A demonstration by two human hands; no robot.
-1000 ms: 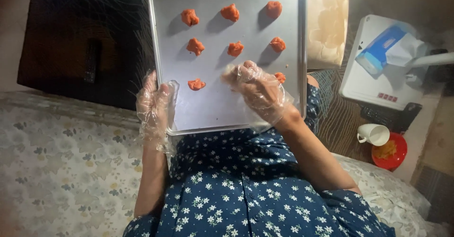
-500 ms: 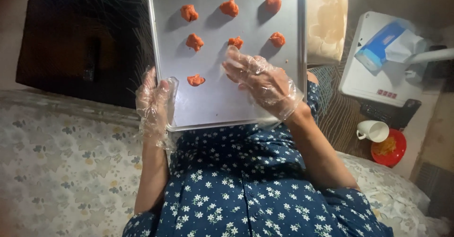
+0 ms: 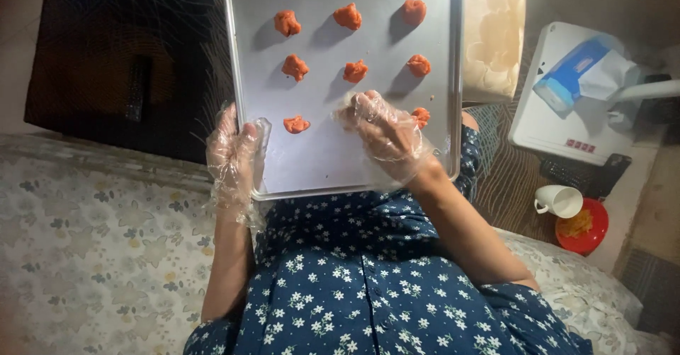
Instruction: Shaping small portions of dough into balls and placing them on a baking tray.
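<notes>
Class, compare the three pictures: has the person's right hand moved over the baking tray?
Yes. The right hand went up the baking tray toward the middle-row dough pieces, then drew back down toward the tray's near edge.

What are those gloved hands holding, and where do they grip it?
The left hand grips the tray by its left rim, near the front corner. The right hand rests over the tray; whether it holds anything cannot be told.
</notes>
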